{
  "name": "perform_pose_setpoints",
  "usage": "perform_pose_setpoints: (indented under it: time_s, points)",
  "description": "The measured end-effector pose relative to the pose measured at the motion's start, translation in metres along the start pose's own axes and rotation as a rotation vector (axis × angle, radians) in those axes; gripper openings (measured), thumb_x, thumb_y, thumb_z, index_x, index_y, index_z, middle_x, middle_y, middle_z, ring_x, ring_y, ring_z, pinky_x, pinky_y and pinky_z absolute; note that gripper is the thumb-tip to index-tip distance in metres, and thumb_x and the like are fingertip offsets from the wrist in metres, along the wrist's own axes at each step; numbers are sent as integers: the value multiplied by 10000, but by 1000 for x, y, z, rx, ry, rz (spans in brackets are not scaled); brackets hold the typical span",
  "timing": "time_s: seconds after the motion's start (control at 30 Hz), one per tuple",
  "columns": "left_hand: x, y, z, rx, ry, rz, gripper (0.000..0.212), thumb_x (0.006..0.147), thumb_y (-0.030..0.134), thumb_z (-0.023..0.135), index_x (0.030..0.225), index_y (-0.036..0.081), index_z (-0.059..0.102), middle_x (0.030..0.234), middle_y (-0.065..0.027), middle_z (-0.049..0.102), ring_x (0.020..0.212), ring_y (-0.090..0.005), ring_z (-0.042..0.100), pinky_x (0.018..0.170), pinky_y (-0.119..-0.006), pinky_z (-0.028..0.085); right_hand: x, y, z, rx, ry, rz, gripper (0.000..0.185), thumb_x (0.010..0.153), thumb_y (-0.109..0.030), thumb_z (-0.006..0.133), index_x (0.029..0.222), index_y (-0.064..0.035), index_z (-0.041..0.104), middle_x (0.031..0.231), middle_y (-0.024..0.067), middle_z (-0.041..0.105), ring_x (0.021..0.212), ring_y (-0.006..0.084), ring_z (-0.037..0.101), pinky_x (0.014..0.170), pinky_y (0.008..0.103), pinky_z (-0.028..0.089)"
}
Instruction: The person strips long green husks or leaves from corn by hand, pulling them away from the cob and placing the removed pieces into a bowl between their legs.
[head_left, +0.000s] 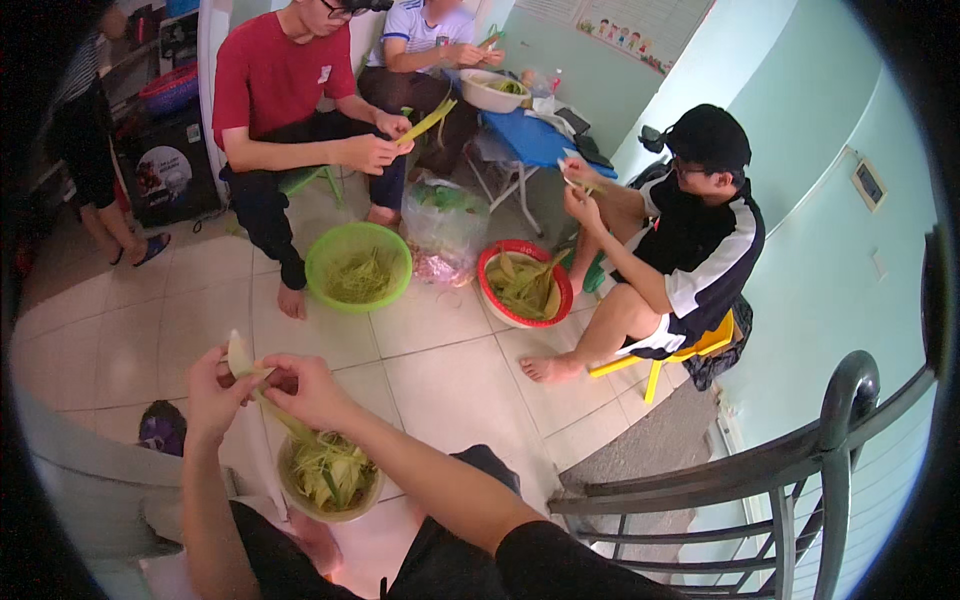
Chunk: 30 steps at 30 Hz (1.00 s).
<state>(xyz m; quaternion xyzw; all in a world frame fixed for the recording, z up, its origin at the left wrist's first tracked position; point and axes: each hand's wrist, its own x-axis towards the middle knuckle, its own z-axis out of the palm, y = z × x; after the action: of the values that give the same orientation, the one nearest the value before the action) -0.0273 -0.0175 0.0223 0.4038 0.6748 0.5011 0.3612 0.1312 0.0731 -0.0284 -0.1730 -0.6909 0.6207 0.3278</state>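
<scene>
My left hand (212, 391) grips a pale, pointed plant shoot (238, 354), its whitish tip standing up above the fingers. My right hand (306, 390) pinches the same shoot lower down, thumb and fingers close to the left hand. A yellow-green strip (294, 424) trails from under the hands towards a cream bowl (330, 517) on the floor between my legs. In that bowl lies a heap of shredded yellow-green plant strips (334, 471). The part of the shoot inside my fingers is hidden.
Three people sit around, each handling plant pieces. On the tiled floor stand a green basin (319, 289), a red-rimmed basin (487, 300) and a plastic bag (444, 225). A blue folding table (525, 135) is behind. Dark metal railing (720, 472) curves along my right.
</scene>
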Motion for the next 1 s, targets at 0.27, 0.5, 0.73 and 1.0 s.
perform_pose_setpoints:
  time_s: [0.27, 0.5, 0.73, 1.0]
  points:
    - [7, -22, 0, -49, 69, 94, 451, 845, 11, 733, 1259, -42, 562, 859, -77, 705, 714, -95, 635, 583, -234, 494, 1, -2, 10, 241, 58, 322, 344, 880, -41, 624, 1214, 40, 601, 784, 99, 705, 676, 134, 653, 646, 297, 536]
    - [13, -33, -1, -141, 70, 103, 395, 849, -52, 692, 1228, -51, 583, 896, -83, 691, 757, -111, 636, 636, -249, 507, 10, -4, 0, -24, 156, 73, 398, 879, -58, 640, 1266, 6, 572, 791, 109, 709, 703, 129, 671, 658, 285, 540]
    - [9, -16, 8, -49, 43, 86, 459, 834, -88, 679, 1273, -51, 550, 856, -45, 666, 750, -107, 632, 647, -245, 510, 5, -15, -15, -71, 157, 60, 492, 836, -13, 692, 1307, 12, 551, 864, 94, 710, 772, 105, 669, 685, 261, 540]
    - [-3, -26, -1, 35, 83, 184, 444, 787, 12, 762, 1210, 3, 630, 763, -15, 675, 671, -67, 615, 590, -228, 500, 9, -4, 5, -53, 172, 117, 484, 799, -33, 735, 1263, -25, 598, 905, 81, 711, 831, 131, 678, 764, 290, 559]
